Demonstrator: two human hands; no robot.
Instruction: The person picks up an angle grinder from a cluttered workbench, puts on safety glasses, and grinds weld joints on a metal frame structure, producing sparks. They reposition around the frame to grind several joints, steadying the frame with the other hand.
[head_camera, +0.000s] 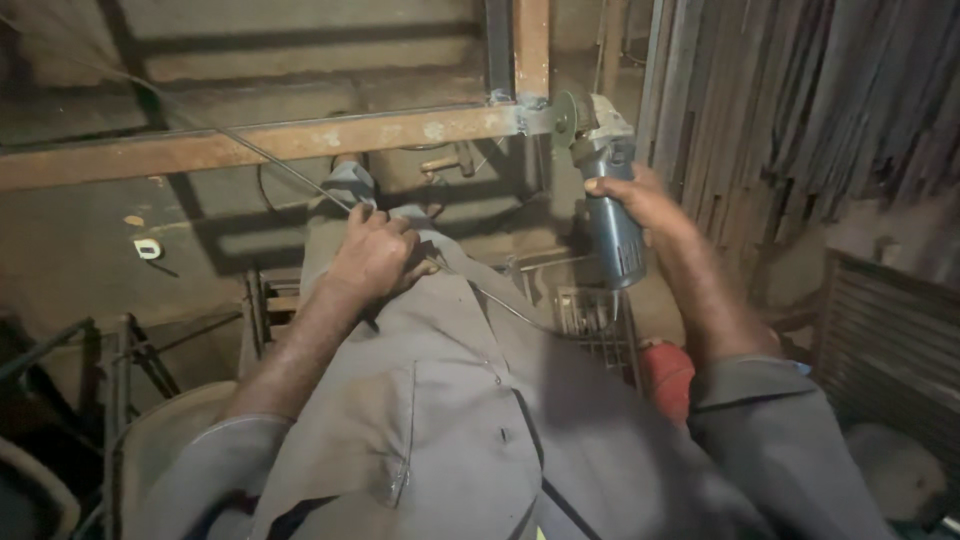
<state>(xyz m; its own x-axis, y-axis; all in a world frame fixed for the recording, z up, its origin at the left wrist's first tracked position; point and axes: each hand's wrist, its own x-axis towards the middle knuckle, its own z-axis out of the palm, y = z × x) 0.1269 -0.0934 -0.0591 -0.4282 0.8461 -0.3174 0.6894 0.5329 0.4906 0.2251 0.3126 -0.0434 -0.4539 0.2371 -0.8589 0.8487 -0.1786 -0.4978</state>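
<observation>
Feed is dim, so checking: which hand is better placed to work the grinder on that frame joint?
Right. The right hand already grips the grinder, whose disc sits at the frame joint. The left hand is lower, resting on the knee by the cable.

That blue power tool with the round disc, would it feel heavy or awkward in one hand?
The blue angle grinder probably feels front-heavy: its metal head and disc sit above the right hand. Its rounded body fits one grip. The thin cable, gathered near the left hand, looks floppy.
</observation>
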